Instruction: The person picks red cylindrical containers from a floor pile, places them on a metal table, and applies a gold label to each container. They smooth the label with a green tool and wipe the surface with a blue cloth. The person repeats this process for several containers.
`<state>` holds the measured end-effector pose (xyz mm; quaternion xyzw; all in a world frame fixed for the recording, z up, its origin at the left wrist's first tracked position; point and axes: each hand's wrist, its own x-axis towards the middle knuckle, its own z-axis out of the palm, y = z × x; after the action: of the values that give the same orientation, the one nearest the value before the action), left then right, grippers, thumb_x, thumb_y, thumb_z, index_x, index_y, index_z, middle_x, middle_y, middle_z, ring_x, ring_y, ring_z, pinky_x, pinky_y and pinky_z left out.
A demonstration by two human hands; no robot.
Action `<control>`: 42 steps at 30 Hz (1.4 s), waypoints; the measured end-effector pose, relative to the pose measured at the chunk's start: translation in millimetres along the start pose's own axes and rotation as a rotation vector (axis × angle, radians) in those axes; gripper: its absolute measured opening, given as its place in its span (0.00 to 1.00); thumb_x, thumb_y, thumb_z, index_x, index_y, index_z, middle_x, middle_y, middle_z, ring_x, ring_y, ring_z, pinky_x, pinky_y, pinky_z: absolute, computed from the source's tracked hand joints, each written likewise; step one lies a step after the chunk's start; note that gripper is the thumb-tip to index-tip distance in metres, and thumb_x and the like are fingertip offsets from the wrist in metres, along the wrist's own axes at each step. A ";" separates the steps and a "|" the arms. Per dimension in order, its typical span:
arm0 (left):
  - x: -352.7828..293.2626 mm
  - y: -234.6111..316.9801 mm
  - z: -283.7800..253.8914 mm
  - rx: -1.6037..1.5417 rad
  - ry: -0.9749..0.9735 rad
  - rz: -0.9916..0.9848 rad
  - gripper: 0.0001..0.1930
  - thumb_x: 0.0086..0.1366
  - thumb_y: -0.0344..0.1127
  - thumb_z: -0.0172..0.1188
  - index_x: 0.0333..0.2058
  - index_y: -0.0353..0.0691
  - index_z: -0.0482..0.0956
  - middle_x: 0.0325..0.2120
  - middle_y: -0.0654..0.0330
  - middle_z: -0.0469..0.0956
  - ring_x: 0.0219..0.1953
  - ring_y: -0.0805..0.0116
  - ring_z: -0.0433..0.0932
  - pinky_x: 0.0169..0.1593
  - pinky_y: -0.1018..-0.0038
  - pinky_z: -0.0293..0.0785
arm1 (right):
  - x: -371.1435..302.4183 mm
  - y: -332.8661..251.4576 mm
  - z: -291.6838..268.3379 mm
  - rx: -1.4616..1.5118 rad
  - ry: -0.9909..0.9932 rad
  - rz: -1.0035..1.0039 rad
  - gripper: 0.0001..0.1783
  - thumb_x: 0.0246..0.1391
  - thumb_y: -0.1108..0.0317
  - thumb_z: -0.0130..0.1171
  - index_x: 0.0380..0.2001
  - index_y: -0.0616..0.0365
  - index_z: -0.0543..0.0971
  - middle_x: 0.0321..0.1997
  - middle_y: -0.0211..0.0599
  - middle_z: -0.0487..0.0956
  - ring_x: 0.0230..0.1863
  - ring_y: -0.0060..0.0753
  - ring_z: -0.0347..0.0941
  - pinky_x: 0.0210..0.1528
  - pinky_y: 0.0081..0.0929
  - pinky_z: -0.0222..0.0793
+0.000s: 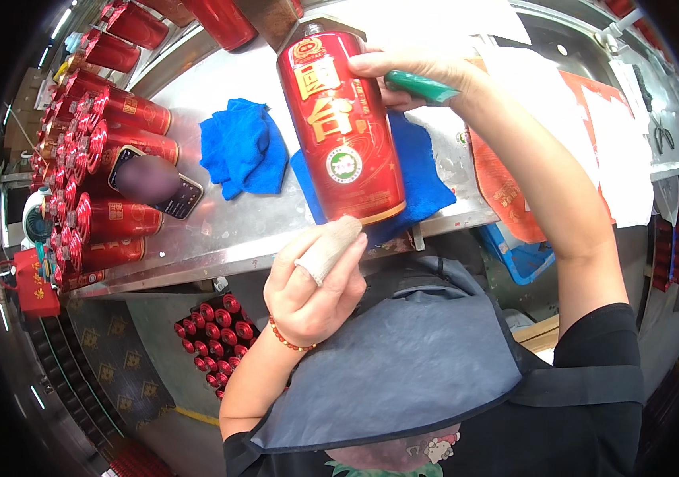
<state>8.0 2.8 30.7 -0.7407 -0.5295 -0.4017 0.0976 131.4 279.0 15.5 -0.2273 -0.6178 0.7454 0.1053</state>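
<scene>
A red bottle [343, 119] with gold lettering and a round white-and-green emblem leans over the metal table's front edge. My right hand [411, 71] grips its upper right side, thumb on the front, and also keeps a green-handled tool [421, 86] in the palm; the tool's working end is hidden. At the bottle's lower edge is my left hand [312, 282], fingers curled together and fingertips against the base. A beige wrap covers one of its fingers. Behind the bottle lies a blue cloth [423, 179], and a second crumpled blue cloth [244, 147] sits to its left.
Many red bottles [129, 219] lie stacked at the left, with a phone [155, 183] propped against them. White sheets [546, 119] and orange-red material [498, 187] cover the table's right side. Pliers [661, 135] lie far right. A blue crate [521, 258] and red-capped bottles [216, 338] are below.
</scene>
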 end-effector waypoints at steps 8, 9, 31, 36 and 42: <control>2.9 -2.8 -7.9 0.011 -0.065 0.043 0.19 0.45 0.19 0.64 0.40 0.33 0.87 0.45 0.54 0.84 0.45 0.58 0.83 0.48 0.69 0.82 | -2.4 -46.4 12.9 -0.535 0.133 -0.053 0.39 0.44 0.29 0.71 0.36 0.60 0.83 0.24 0.35 0.81 0.22 0.21 0.78 0.21 0.12 0.69; 3.1 -2.9 -8.3 0.005 -0.054 0.039 0.19 0.45 0.19 0.64 0.40 0.33 0.87 0.45 0.54 0.84 0.45 0.58 0.82 0.48 0.69 0.82 | -0.8 -39.7 2.2 -0.401 0.044 0.002 0.39 0.44 0.29 0.71 0.35 0.60 0.82 0.23 0.35 0.80 0.21 0.20 0.77 0.20 0.12 0.68; 9.1 -2.5 -11.6 0.063 -0.111 0.091 0.19 0.43 0.19 0.65 0.39 0.32 0.87 0.44 0.54 0.84 0.44 0.59 0.83 0.48 0.70 0.83 | 3.3 -33.0 23.2 -0.548 0.231 -0.064 0.44 0.36 0.26 0.74 0.38 0.60 0.83 0.32 0.37 0.84 0.24 0.21 0.79 0.27 0.16 0.71; 10.9 -3.3 -14.1 0.050 -0.113 0.097 0.19 0.44 0.19 0.65 0.39 0.32 0.87 0.44 0.54 0.84 0.45 0.59 0.83 0.49 0.70 0.83 | -0.8 -44.9 6.1 -0.544 0.137 0.015 0.46 0.41 0.24 0.69 0.40 0.61 0.81 0.26 0.34 0.82 0.23 0.20 0.77 0.25 0.13 0.68; 12.5 -4.6 -12.9 0.056 -0.127 0.120 0.18 0.45 0.20 0.65 0.39 0.32 0.87 0.44 0.54 0.84 0.45 0.59 0.83 0.49 0.70 0.83 | -2.6 -20.9 13.6 -0.254 0.067 -0.042 0.44 0.50 0.33 0.69 0.54 0.61 0.74 0.46 0.41 0.84 0.40 0.27 0.84 0.32 0.16 0.79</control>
<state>-0.9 6.3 46.6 -0.7920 -0.5005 -0.3323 0.1084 124.8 270.5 38.1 -0.2505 -0.7079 0.6508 0.1119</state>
